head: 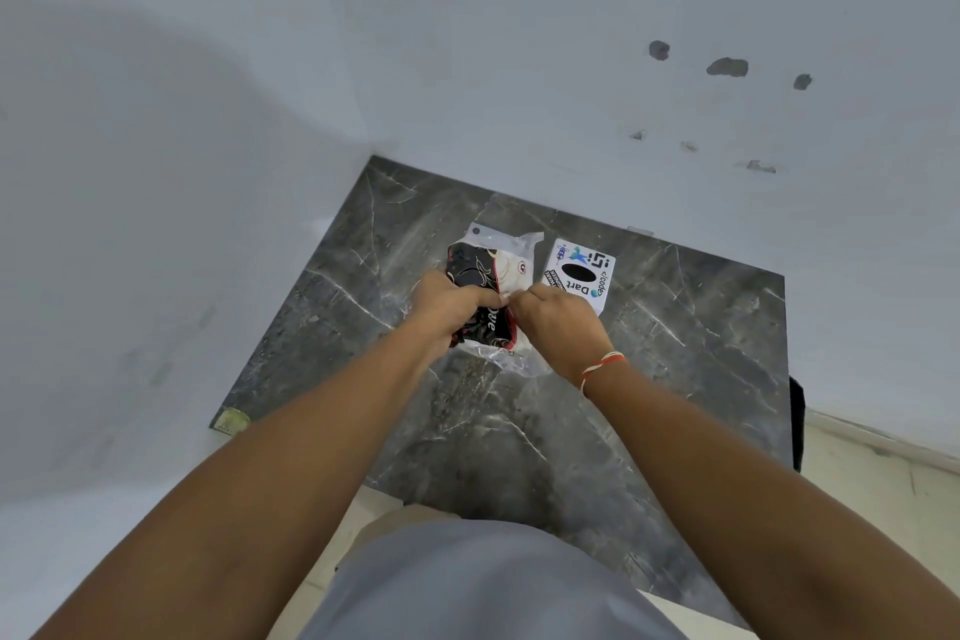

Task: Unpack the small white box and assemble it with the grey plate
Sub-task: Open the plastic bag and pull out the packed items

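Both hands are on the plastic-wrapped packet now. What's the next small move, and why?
Probably pull the hands apart to tear the wrap open. The left hand grips the packet while the right hand pinches the clear plastic at its edge. The wrap looks unopened, and the sticker-covered white box lies untouched beside it.

Glossy veined marble tabletop (675, 353); clear crinkled plastic wrapper (506, 237).

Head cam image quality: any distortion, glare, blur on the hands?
Head view: wide-angle bend bows the wall corner and stretches the forearms; light soft and even, with a broad faint shadow on the left wall; mild sheen on the clear plastic wrap; left hand and right hand fairly sharp; sticker text on the white box readable.
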